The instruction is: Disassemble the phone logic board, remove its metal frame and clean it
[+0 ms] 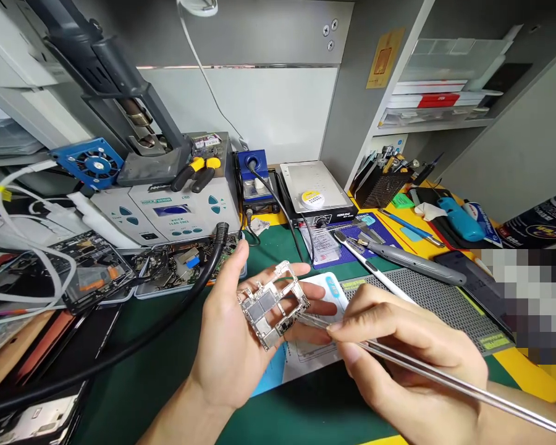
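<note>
My left hand [229, 349] is palm up, fingers partly spread, with a small silvery phone logic board [263, 304] lying across the palm and fingers. The board has an open cut-out near its upper right and grey shielded chips at its left. My right hand [412, 352] pinches a pair of long metal tweezers [438, 369] between thumb and forefinger. Their tips meet the lower right edge of the board; whether they grip any part there is too small to tell. Below the hands lies a printed sheet [306, 361], partly hidden.
At the left stands a hot air rework station [185, 213], its black hose [167, 327] curving over the green mat [134, 377]. Trays of circuit boards [167, 272] sit before it. A grey pen-shaped tool [412, 262], a perforated pad [445, 309] and a dark phone [463, 278] lie right.
</note>
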Demonstrator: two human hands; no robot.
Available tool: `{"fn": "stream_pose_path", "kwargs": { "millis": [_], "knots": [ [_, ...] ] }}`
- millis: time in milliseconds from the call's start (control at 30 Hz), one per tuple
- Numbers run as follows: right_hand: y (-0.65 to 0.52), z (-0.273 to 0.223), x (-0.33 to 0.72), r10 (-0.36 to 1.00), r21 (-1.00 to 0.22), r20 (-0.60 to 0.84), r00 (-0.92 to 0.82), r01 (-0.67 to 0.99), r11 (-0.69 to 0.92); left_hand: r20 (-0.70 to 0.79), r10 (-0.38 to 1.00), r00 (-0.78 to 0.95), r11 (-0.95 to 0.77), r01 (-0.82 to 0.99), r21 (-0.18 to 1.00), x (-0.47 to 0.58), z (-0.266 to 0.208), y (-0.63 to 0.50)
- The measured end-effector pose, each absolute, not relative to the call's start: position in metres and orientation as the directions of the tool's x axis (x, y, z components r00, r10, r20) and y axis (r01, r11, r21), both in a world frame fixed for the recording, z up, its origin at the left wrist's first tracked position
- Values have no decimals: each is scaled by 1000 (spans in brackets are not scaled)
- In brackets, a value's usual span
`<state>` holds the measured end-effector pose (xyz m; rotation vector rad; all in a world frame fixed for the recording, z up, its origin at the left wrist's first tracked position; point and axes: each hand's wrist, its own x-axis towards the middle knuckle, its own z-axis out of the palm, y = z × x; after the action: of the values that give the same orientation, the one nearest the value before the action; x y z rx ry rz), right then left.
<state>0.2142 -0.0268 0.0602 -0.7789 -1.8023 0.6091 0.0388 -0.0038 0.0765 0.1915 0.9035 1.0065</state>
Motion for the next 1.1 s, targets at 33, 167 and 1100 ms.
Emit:
{"fn": "stream_pose_path", "kwargs": {
  "millis": [33,167,1100],
  "knots": [
    [-27,61,214,752,-715,611,-247,234,658,-549,804,229,549,-639,538,39,75,-4],
    [-27,59,220,758,-727,597,-263,220,650,-503,824,258,535,-645,546,36,69,-3],
    [-20,24,226,831,-829,546,-110,70,554,-441,870,218,462,-673,578,32,71,-1]
  ]
}}
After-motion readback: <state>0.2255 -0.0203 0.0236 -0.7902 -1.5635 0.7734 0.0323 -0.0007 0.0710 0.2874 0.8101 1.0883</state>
